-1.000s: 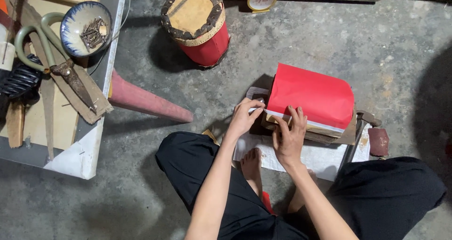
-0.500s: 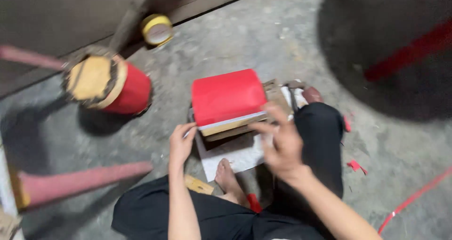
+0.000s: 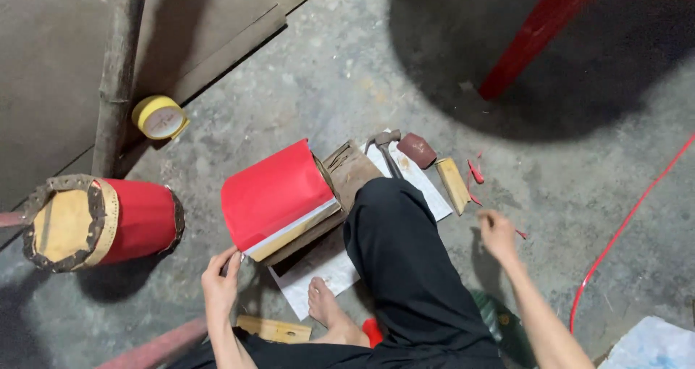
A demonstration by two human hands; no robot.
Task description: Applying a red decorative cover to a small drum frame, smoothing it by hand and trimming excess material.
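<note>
- The concrete floor (image 3: 304, 87) carries everything; the person sits on it, a black-trousered leg (image 3: 405, 268) lying between the two hands.
- The red drum (image 3: 101, 221), on its side with its tan head and dark studded rim facing the camera, lies well out to the left of the left hand.
- The red paper sheet (image 3: 275, 195), draped over a wooden block (image 3: 347, 174) and with a pale edge along its lower side, lies just above the left hand (image 3: 219, 286). That hand's fingers are pinched at the sheet's lower corner, closed on the red paper sheet.
- A white paper sheet (image 3: 318, 278) lies on the floor under the block, just right of the left hand, with a bare foot (image 3: 322, 304) on its edge.
- The right hand (image 3: 498, 233) hangs over bare floor on the far side of the leg, fingers loosely curled and holding nothing; motion blur softens it.
- A yellow tape roll (image 3: 161, 117) sits far above the left hand, beside a grey post (image 3: 116, 72).
- A hammer (image 3: 387, 148) and a brown stone-like lump (image 3: 416, 150) lie up and left of the right hand.
- A small wooden piece (image 3: 453, 184) lies near the right hand, up and left of it.
- Red paper scraps (image 3: 475, 172) lie just above the right hand; a red cord (image 3: 630, 224) curves away on its right.
- The raised leg stands between the right hand and the red paper sheet.
</note>
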